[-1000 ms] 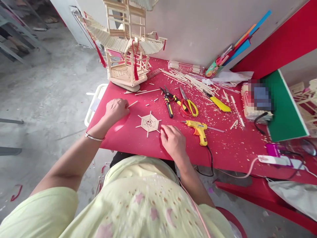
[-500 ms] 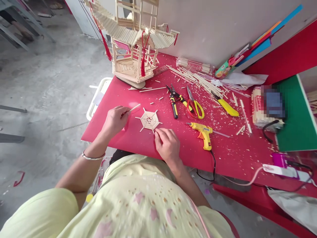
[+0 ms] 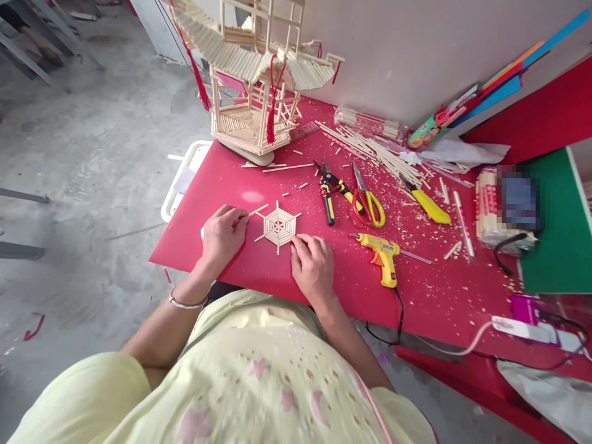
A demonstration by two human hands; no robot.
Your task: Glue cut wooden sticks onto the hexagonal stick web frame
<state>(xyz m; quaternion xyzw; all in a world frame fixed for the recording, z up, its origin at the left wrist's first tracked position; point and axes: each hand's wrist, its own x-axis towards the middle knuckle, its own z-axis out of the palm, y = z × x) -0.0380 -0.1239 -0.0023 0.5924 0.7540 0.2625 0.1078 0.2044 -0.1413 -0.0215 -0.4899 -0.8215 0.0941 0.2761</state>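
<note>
My left hand (image 3: 225, 239) is closed in a pinch on a thin wooden stick (image 3: 259, 210), whose far end points up and right, close to the web's upper-left spokes. A small hexagonal web of wooden sticks (image 3: 279, 227) lies on the red tabletop, its spokes jutting past the outer ring. At its lower right edge, my right hand (image 3: 314, 265) pinches one spoke between thumb and fingers. Right of that hand rests a yellow glue gun (image 3: 383, 256). Pliers with black and yellow handles (image 3: 329, 197) and red-and-yellow scissors (image 3: 367, 200) lie beyond the web.
A stick-built pavilion (image 3: 254, 98) with red tassels stands at the back left. Loose sticks (image 3: 374, 151), a yellow utility knife (image 3: 430, 206) and scraps cover the right side. A power strip (image 3: 531, 330) lies at right; a white tray (image 3: 178, 191) shows past the left edge.
My left hand has come slightly right and down, bringing the stick nearer the web. The web has turned a little, with my right hand still at its edge. The camera view has shifted slightly.
</note>
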